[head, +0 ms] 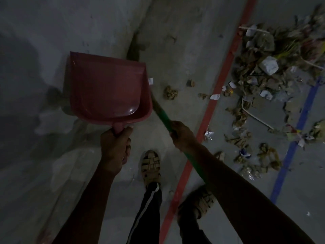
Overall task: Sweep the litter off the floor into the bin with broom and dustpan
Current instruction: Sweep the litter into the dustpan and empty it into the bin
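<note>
While the litter pile (267, 71) lies heaped on the concrete floor (175, 41) beyond the red floor line (218, 88), with loose scraps trailing toward the blue line (302, 111), none of it has reached the pan, so the sweeping looks barely begun. The left hand (114, 147) has its fingers wrapped tight round the handle of the pink dustpan (105, 88), which is held up off the floor, mouth away from the person, and its tray shows bare, with no scrap in it. The right hand (182, 134) has its fingers closed round the green broom handle (163, 118), which runs forward behind the dustpan's edge; the dark bristle end seems to sit near the foot of the wall, though the light is too dim to be sure. A few stray clumps (170, 92) rest on the near side of the red line, just beside the broom shaft. No bin shows in this view. By my judgement everything remains: gathering the pile, loading the pan, and carrying it to the bin. Sandalled feet (151, 166) stand straddling the red line.
</note>
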